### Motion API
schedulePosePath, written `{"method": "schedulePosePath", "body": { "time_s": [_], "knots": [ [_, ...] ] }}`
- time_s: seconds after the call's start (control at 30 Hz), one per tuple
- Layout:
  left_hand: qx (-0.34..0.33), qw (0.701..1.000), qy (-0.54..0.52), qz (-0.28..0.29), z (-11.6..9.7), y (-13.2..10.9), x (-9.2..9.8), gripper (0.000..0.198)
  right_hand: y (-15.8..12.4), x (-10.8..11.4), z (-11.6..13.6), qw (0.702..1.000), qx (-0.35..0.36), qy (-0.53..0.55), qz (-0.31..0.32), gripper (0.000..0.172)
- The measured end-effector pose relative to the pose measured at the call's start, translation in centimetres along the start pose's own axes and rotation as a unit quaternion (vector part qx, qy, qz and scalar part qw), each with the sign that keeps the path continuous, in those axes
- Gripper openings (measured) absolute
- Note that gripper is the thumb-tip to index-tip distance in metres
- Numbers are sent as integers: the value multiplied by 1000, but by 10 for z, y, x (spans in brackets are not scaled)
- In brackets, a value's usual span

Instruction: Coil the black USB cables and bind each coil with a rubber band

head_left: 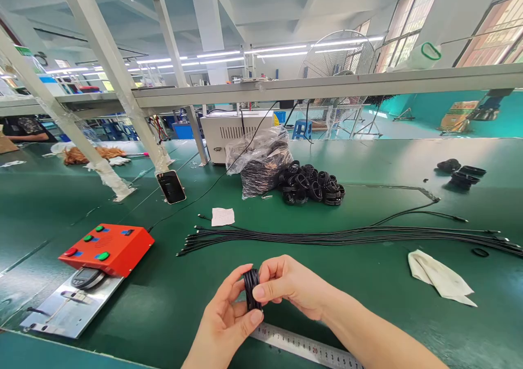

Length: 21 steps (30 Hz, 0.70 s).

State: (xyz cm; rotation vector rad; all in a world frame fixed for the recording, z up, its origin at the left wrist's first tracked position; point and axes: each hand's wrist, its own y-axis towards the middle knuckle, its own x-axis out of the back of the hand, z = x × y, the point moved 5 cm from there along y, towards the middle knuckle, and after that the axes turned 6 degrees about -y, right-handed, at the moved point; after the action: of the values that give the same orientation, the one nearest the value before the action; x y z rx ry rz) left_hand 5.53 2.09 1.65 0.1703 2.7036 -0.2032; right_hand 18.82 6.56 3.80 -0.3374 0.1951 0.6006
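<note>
A small coil of black cable (252,290) is held upright between both hands above the green table. My left hand (229,309) grips it from the left, with fingers at its top and thumb at its lower edge. My right hand (281,284) pinches the coil's right side between thumb and curled fingers. Just below the hands lies a steel ruler (302,344), partly covered by my right forearm. Beyond them, several straight black cables (310,238) stretch in a bundle across the table.
A heap of coiled cables (312,183) lies beside a plastic bag of cables (263,167). At left stands an orange box with buttons (110,243) on a metal plate. A phone (171,187) leans on a post. A white cloth (439,276) lies right; more black coils (463,177) sit beyond.
</note>
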Motion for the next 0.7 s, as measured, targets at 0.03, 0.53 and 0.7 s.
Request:
{"method": "schedulePosePath", "body": {
  "time_s": [0.03,0.53,0.7],
  "knots": [
    [-3,1000,2,2,-1,0,1,61,0,0,-1,1000,0,1,3,41],
    [5,999,0,40,0,-1,0,58,2,3,-3,997,3,-31,65,40],
    [7,999,-3,48,-1,-1,-4,54,3,7,-3,995,3,-61,72,39]
  ]
}}
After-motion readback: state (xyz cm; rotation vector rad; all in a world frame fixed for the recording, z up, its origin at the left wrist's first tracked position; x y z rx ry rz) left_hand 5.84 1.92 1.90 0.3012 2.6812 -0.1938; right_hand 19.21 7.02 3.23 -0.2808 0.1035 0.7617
